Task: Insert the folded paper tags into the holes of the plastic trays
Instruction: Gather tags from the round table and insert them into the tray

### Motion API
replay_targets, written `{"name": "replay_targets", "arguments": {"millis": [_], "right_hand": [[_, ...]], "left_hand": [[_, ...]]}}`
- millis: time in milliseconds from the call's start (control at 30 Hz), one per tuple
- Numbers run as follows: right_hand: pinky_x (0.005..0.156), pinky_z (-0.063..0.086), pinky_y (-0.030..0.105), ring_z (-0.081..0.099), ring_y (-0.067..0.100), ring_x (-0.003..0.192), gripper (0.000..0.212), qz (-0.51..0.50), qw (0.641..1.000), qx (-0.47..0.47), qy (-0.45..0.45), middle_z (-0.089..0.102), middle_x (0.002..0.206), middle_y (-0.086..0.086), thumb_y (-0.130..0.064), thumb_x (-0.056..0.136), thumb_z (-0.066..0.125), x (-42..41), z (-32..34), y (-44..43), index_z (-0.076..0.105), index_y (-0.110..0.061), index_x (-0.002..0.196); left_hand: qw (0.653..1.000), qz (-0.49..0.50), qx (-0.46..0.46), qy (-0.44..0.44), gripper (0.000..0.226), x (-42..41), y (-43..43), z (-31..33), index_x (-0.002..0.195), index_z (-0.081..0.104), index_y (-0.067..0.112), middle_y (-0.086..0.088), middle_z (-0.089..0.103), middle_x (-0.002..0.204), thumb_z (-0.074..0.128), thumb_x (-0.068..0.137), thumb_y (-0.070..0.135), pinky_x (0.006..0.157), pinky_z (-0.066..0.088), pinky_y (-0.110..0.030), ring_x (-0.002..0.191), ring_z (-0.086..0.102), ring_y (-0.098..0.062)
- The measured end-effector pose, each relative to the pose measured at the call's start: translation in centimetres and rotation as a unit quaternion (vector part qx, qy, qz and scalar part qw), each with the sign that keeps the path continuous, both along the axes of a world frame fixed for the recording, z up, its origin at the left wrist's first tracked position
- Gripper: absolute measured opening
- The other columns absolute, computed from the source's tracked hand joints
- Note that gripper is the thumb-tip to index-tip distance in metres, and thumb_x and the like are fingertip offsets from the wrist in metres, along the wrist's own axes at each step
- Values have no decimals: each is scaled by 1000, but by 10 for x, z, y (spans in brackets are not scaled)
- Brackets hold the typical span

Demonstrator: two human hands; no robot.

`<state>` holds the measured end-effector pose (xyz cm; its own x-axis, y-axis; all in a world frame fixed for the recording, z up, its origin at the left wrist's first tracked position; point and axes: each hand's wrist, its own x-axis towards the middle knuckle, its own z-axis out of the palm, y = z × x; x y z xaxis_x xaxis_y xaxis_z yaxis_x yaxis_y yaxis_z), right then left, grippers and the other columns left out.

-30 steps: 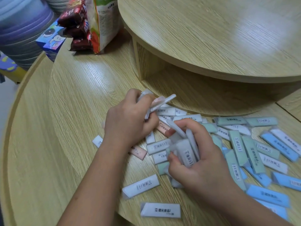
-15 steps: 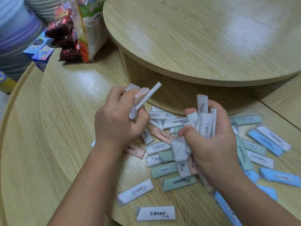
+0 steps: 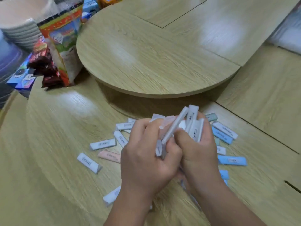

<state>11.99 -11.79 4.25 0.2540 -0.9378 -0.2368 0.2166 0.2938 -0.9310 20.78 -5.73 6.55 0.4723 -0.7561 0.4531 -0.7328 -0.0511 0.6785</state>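
My left hand [image 3: 145, 159] grips a clear plastic tray piece [image 3: 166, 123] with a white folded paper tag [image 3: 175, 126] standing slanted in it. My right hand [image 3: 197, 149] presses against the left one and clutches a bundle of white folded tags [image 3: 194, 126] that stick up from the fist. Both hands hover just above a scatter of loose folded tags on the wooden table: white ones [image 3: 103, 144], a pink one [image 3: 109, 156] and blue ones [image 3: 232, 161]. Whether the slanted tag sits in a hole is blurred.
A raised round wooden platform [image 3: 146, 59] stands behind the hands. Snack bags [image 3: 63, 44] and small boxes [image 3: 22, 79] sit at the back left, beside stacked bowls [image 3: 21, 31]. The table edge curves along the left.
My right hand lifted a bundle of tags off the table and came in against my left hand. The view shifted, so the pile now sits lower right.
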Motion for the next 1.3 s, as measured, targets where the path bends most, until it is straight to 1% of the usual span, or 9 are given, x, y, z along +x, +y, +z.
{"name": "replay_targets", "arguments": {"millis": [200,400,500,600,733,833,933,1133,1300], "right_hand": [[66,58,35,69,23,80,44,-84,996,-35,13,70,95,7,-11,80,71,-61,14,-10,54,-22,119],[82,56,58,68,40,95,46,-170,984,-37,37,67,110,15,-10,76,69,-147,24,-30,53,-22,118],[79,59,50,69,35,94,46,-205,976,-46,56,68,110,10,-10,77,68,-203,29,-43,55,-31,116],[76,60,48,70,33,90,50,-229,970,-50,60,68,110,10,-2,82,68,-269,33,-58,54,-34,118],[75,59,47,69,28,88,48,-263,958,-56,97,67,105,5,-17,72,66,-366,38,-85,55,-34,115],[75,57,56,68,32,87,48,-276,954,-50,106,67,105,5,-18,70,64,-433,42,-108,55,-30,116],[76,58,52,69,25,85,48,-294,946,-55,130,67,107,-6,-16,71,64,-487,48,-131,54,-36,114],[69,56,34,68,12,80,50,-291,942,-70,150,66,107,-15,-17,71,64,-542,61,-194,52,-46,110],[74,57,38,68,13,85,52,-243,954,-97,148,66,106,-14,-7,80,67,-537,61,-277,52,-46,111]], "left_hand": [[999,-40,17,9,31,-65,-26,10,100,72,13,-2,62,95,53,81,31,63,49,-33,83,57,-17],[994,-102,2,31,28,-150,-58,19,99,69,16,2,59,92,51,82,30,62,40,-22,81,54,-14],[989,-138,9,51,32,-205,-77,21,103,70,17,0,62,94,51,82,32,66,44,-23,85,57,-15],[982,-175,0,67,29,-268,-99,23,102,70,18,5,61,94,52,81,27,73,37,-5,86,57,-10],[974,-212,-18,75,27,-363,-133,25,102,70,19,16,59,99,52,82,24,80,37,-4,92,58,-5],[970,-222,-7,99,23,-430,-159,27,99,68,21,22,59,98,52,83,26,79,37,-5,91,58,-2],[963,-231,5,140,14,-485,-184,31,90,61,30,30,55,89,50,82,28,69,36,-5,82,55,2],[958,-225,-3,176,20,-541,-246,39,87,50,49,29,56,86,49,82,30,63,38,-10,77,57,-5],[969,-168,-22,179,19,-540,-321,36,86,50,52,26,57,88,49,82,33,63,37,-5,78,58,-1]]}}
